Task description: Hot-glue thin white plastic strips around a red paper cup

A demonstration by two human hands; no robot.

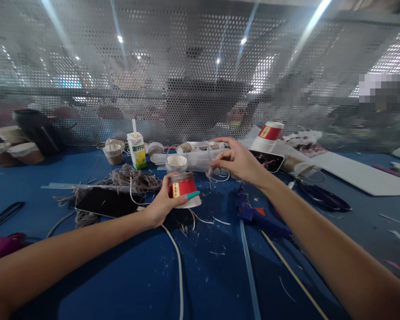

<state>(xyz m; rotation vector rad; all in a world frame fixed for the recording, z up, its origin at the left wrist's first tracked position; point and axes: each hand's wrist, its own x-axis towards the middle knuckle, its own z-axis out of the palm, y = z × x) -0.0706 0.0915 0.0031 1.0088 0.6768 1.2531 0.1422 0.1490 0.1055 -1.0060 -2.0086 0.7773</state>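
My left hand (163, 202) is wrapped around a red and white paper cup (183, 188), held upside down a little above the blue table. A teal finger cover (192, 194) sits on one digit, pressed against the cup's side. Grey-brown twine (182, 177) is wound around the cup's upper end. To the right and slightly farther off, my right hand (235, 160) pinches a thin strand, which looks like twine. Just behind the cup stands a small white handled basket (176, 162). A blue glue gun (253, 215) lies below my right forearm.
Left of the cup lie a tangle of twine (130, 178) and a black phone (106, 202). A drink carton (137, 150) with a straw stands behind them. Stacked paper cups (268, 137) and a lit phone (268, 160) are at back right. A perforated metal screen (200, 66) closes the far side.
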